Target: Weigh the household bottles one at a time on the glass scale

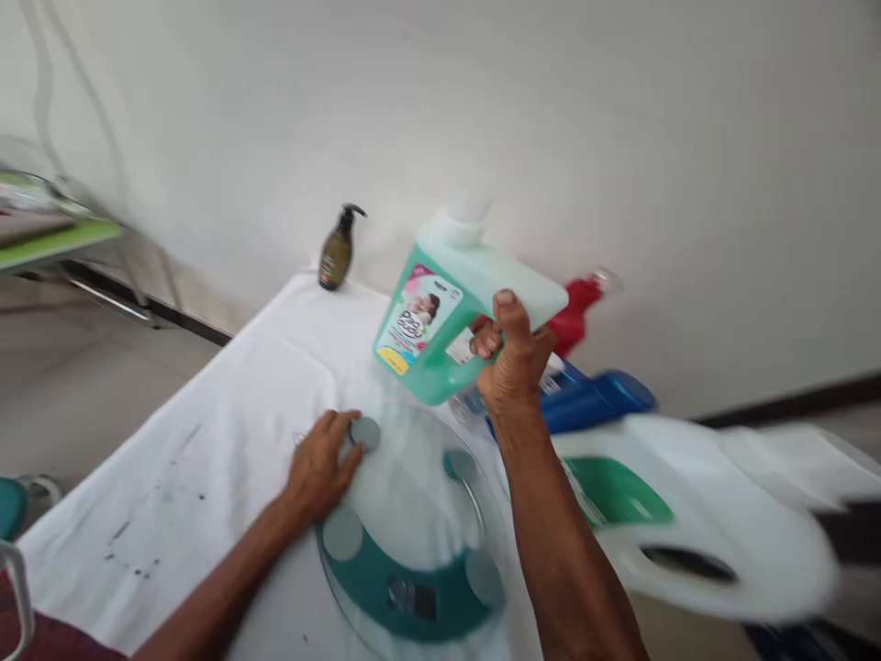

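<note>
My right hand (513,353) is wrapped round the handle of a translucent detergent jug (447,298) with green liquid and a picture label. The jug is lifted above the table and tilted, its white cap up. My left hand (323,468) lies at the upper left edge of a round glass scale (413,606), thumb and fingers apart beside a grey disc. Teal patches and a small dark display show on the scale, which rests on the cloth. Nothing is gripped in my left hand.
A white cloth covers the table (227,413). At its back corner stands an olive pump bottle (336,252). To the right are a red bottle (574,312), a blue bottle (592,399) and a large blurred white jug (743,532). A wall rises behind; a green-topped table (75,240) stands left.
</note>
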Demonstrator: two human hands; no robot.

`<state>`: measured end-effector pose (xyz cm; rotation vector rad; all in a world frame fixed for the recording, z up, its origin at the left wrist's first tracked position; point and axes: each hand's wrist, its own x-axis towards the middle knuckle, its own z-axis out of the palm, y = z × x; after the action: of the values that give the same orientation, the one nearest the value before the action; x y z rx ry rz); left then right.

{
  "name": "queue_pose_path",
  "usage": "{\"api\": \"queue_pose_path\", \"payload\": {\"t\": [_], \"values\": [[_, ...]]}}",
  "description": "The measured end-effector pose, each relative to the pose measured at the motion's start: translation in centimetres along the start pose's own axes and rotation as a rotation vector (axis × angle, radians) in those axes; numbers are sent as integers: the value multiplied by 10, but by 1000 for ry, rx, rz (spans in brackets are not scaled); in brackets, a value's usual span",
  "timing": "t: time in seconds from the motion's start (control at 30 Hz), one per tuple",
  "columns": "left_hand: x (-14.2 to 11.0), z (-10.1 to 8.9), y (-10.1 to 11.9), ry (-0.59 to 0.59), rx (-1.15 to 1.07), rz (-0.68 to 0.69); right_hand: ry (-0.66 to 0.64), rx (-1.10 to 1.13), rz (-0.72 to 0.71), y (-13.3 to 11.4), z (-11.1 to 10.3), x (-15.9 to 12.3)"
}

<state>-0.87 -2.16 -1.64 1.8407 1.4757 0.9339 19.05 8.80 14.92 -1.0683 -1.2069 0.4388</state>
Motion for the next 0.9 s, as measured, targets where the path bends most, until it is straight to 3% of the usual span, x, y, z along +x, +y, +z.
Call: {"api": "queue_pose_path", "payload": {"t": [0.07,0.17,0.3,0.5,0.67,0.9], "values": [[3,-3,-1,-12,33,18,53,164,116,-36,-25,-22],[5,-7,2,-30,69,30,92,216,180,-80,-62,-58],[4,-13,7,-46,84,11,138,222,196,-106,-101,-108],[3,-15,6,-30,94,29,128,281,237,-94,-117,-155],[3,-16,4,-36,99,41,169,303,217,-72,-111,-159],[3,-17,7,-44,109,42,44,159,142,-61,-125,-161]]}}
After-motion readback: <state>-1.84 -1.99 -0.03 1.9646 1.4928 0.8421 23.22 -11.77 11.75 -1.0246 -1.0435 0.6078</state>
